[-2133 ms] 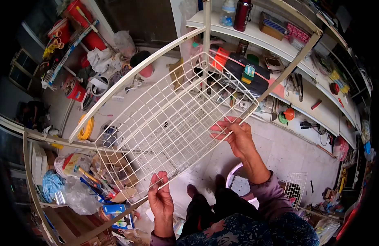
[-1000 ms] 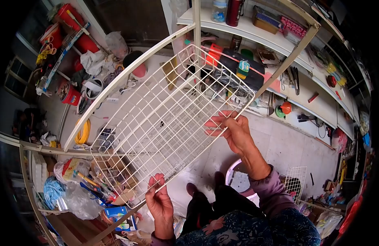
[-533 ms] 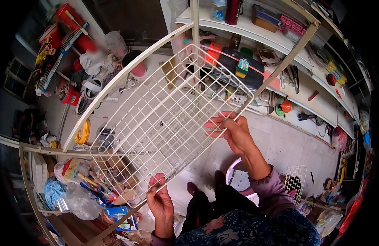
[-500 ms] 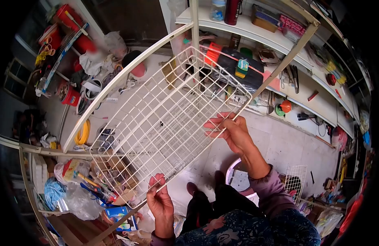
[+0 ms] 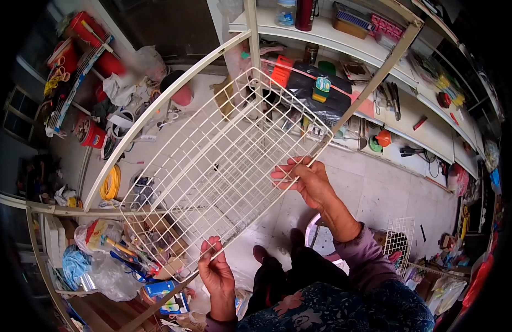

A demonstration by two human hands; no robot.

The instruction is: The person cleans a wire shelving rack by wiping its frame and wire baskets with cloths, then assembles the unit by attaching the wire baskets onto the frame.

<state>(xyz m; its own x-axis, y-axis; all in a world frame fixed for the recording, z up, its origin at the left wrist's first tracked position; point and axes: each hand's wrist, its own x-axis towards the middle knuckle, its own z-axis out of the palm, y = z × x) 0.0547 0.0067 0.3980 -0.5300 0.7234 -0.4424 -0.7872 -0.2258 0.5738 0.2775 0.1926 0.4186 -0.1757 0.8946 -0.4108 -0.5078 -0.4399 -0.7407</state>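
Note:
A white wire basket (image 5: 211,160) lies slanted across the middle of the head view, within an angled metal rack frame (image 5: 156,91). My left hand (image 5: 216,271) is closed on its near edge at the lower end, thumb and fingers pinching the rim. Farther up the same edge, my right hand (image 5: 308,180) grips the rim, with fingertips showing through the mesh. Part of the edge is hidden behind my fingers. Through the wires the floor shows, along with more wire mesh below.
White shelves (image 5: 322,39) with tools and boxes curve along the right. A yellow coil (image 5: 110,181), a red bucket (image 5: 90,133) and plastic bags (image 5: 115,276) crowd the left. Near my feet stands a round stool (image 5: 322,243); another wire rack (image 5: 399,240) is to the right.
The upper end of the basket has shifted slightly left and down in view, and my right hand has moved with it. The view has turned a little; both hands keep their hold.

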